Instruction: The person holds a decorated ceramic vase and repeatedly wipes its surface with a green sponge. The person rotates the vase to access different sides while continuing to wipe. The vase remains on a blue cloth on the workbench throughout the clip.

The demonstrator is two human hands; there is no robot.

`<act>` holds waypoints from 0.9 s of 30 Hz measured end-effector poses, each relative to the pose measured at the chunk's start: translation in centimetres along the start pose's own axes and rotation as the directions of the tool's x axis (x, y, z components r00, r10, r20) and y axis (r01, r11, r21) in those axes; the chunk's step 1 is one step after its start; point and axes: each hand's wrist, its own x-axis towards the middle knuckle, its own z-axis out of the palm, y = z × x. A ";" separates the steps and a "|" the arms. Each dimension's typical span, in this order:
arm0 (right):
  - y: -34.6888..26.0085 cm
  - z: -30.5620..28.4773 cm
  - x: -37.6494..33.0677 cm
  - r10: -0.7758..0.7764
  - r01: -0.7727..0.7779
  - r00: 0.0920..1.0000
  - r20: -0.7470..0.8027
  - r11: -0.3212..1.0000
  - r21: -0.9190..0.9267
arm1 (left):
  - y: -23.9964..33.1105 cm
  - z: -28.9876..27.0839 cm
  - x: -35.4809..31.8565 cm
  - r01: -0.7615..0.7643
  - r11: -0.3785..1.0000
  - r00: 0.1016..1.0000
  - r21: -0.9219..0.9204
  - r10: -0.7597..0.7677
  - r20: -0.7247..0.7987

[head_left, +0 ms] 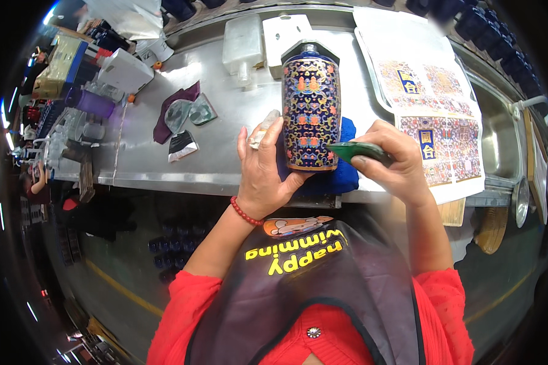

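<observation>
A dark blue bottle (311, 112) with a colourful floral pattern stands out in the middle, its neck toward the far side. My left hand (263, 170) steadies it at the lower left, thumb under its base; a pale wrap covers part of one finger. In my right hand (400, 159) is a green scraper (358, 149), pinched between thumb and fingers. Its thin edge meets the bottle's lower right side, though I cannot tell how firmly. A folded blue cloth (347, 177) lies beneath and beside the bottle.
Printed decal sheets (447, 149) overhang the table's front edge on the right, beside a metal sink (496, 134). Left on the steel table (219, 152) are scraps and a purple cloth (167, 115). A clear square bottle (242, 48) lies at the back.
</observation>
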 end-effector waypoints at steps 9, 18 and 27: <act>1.0 3.0 -0.3 0.220 -0.194 0.971 -0.091 0.953 0.233 | 2.1 0.3 -5.1 -0.112 0.994 0.991 -0.007 0.111 -0.069; 1.1 2.9 -0.4 0.184 -0.168 0.976 -0.115 0.977 0.133 | 3.7 -0.5 -3.5 -0.304 0.925 0.952 0.228 0.300 0.050; 1.1 3.3 -0.3 0.179 -0.161 0.975 -0.129 0.977 0.140 | 2.7 0.0 -5.4 -0.109 0.988 0.994 0.112 0.111 -0.011</act>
